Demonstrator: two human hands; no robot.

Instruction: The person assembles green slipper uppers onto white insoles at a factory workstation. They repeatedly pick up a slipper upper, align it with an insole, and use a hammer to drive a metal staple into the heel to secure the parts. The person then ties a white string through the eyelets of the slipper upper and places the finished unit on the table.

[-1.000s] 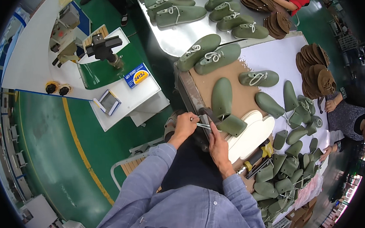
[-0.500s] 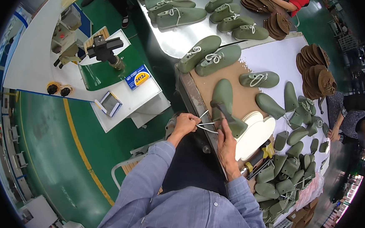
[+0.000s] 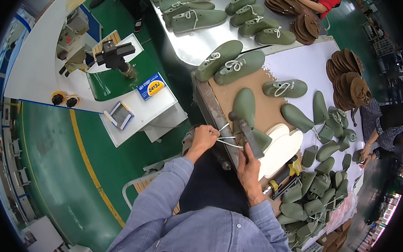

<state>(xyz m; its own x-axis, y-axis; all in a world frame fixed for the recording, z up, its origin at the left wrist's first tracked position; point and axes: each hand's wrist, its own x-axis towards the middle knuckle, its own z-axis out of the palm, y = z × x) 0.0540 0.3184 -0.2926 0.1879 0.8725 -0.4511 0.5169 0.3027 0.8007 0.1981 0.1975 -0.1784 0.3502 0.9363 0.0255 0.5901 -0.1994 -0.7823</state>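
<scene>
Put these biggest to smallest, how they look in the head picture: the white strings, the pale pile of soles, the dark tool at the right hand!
1. Pale pile of soles
2. Dark tool
3. White strings, very thin

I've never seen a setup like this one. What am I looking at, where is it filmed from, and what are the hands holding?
There is no robot here: these are a person's own bare hands. The view looks down from the left one of two fisheye cameras worn on the head, so straight edges bend near the rim. The left hand pinches white cords; the right hand holds a dark hammer-like tool. On the workbench lie green shoe-shaped forms, some tied with cord and many heaped at the lower right. Flat white pieces lie near the right hand, and stacked brown pieces sit farther right.
</scene>
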